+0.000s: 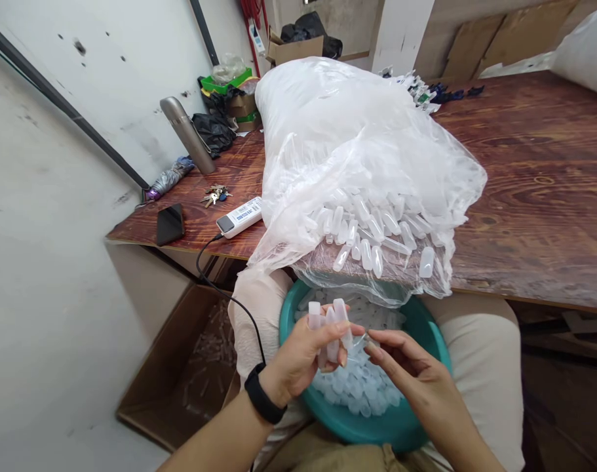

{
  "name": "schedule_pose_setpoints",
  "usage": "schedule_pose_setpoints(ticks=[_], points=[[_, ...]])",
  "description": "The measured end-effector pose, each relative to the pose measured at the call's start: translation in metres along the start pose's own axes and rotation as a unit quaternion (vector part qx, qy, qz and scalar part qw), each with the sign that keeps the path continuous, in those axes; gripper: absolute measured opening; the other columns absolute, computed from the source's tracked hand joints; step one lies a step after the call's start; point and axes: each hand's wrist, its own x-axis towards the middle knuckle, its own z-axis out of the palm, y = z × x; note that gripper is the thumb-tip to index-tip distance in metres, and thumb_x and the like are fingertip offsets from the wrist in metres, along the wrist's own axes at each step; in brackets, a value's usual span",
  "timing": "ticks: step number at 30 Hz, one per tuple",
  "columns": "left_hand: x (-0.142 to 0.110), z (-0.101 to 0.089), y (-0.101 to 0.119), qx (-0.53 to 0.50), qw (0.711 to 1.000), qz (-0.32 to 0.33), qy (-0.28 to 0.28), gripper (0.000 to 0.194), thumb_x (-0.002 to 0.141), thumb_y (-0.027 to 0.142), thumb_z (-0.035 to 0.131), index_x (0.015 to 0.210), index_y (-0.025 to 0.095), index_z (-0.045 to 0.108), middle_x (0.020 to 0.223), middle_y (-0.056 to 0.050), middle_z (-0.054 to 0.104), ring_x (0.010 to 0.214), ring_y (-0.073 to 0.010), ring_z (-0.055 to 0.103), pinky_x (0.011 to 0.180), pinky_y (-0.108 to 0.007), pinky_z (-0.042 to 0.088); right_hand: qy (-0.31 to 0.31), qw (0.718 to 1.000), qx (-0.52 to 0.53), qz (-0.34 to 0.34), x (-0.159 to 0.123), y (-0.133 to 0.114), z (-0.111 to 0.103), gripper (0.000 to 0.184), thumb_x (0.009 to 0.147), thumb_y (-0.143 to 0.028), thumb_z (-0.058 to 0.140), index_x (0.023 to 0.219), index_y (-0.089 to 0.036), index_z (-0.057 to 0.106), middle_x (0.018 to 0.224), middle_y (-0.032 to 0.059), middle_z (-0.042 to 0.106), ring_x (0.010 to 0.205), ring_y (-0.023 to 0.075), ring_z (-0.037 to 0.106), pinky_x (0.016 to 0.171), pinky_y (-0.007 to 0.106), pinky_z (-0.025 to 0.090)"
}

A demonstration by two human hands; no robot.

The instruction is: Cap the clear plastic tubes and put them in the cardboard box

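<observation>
1. Cloudy plastic pieces (344, 318) were pinched in the grip of your left hand (301, 351), above the green tub (362, 429).
2. Your right hand (421, 373) was close; I couldn't tell if its grip pinched one.
3. More pieces (365, 252) lay at a big white bag's (337, 111) mouth on the brown surface (539, 196).

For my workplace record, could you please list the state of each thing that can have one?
Left hand: closed around translucent nail-shaped pieces
Right hand: fingertips near the left's; grip unclear
Plastic bag: open, pieces spilling out
Teal basin: partly filled with pieces
Lower cardboard box: open, pieces inside
Smartphone: screen dark
Power bank: cable plugged in
Umbrella: folded
Metal flask: standing
</observation>
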Motion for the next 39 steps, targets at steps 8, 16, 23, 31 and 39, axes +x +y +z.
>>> schedule_pose_setpoints(ticks=[8, 16, 23, 31, 39], points=[[-0.007, 0.012, -0.008, -0.139, 0.988, 0.029, 0.062, 0.050, 0.068, 0.046, 0.088, 0.096, 0.016, 0.061, 0.087, -0.004, 0.072, 0.050, -0.0059, 0.058, 0.035, -0.013, 0.029, 0.042, 0.996, 0.007, -0.082, -0.008, -0.009, 0.016, 0.026, 0.080, -0.051, 0.079, 0.085, -0.025, 0.079, 0.100, 0.0090, 0.070, 0.089, 0.0214, 0.072, 0.069, 0.024, 0.062], [-0.014, 0.022, -0.024, -0.088, 0.987, 0.114, 0.073, 0.047, 0.075, 0.043, 0.084, 0.099, 0.019, 0.051, 0.088, -0.005, 0.075, 0.056, -0.0105, 0.065, 0.040, -0.016, 0.042, 0.073, 0.993, -0.035, -0.081, -0.015, -0.012, 0.016, 0.031, 0.081, -0.052, 0.077, 0.093, -0.024, 0.072, 0.084, 0.0063, 0.073, 0.075, 0.0213, 0.071, 0.067, 0.030, 0.062], [-0.015, 0.021, -0.037, -0.070, 0.982, 0.132, 0.118, 0.042, 0.076, 0.043, 0.084, 0.094, 0.018, 0.054, 0.075, 0.002, 0.068, 0.055, -0.0064, 0.057, 0.045, -0.015, 0.040, 0.029, 0.998, 0.049, 0.022, -0.015, -0.006, 0.019, 0.041, 0.079, -0.060, 0.075, 0.095, -0.023, 0.070, 0.078, 0.0044, 0.074, 0.073, 0.0215, 0.072, 0.065, 0.029, 0.061], [-0.016, 0.022, -0.033, -0.057, 0.984, 0.111, 0.130, 0.051, 0.068, 0.048, 0.088, 0.093, 0.019, 0.054, 0.082, -0.003, 0.073, 0.059, -0.0091, 0.058, 0.047, -0.017, 0.039, -0.091, 0.985, -0.145, -0.002, -0.017, -0.006, 0.004, 0.054, 0.098, -0.064, 0.042, 0.076, -0.023, 0.069, 0.056, 0.0001, 0.061, 0.049, 0.0159, 0.058, 0.052, 0.027, 0.049], [-0.017, 0.023, -0.036, -0.037, 0.985, 0.101, 0.133, 0.052, 0.068, 0.050, 0.086, 0.094, 0.019, 0.054, 0.070, 0.000, 0.068, 0.059, -0.0103, 0.058, 0.048, -0.017, 0.038, -0.082, 0.957, -0.262, -0.099, -0.010, -0.012, -0.005, 0.041, 0.097, -0.062, 0.044, 0.094, -0.027, 0.065, 0.081, 0.0045, 0.067, 0.068, 0.0206, 0.062, 0.064, 0.031, 0.052]])
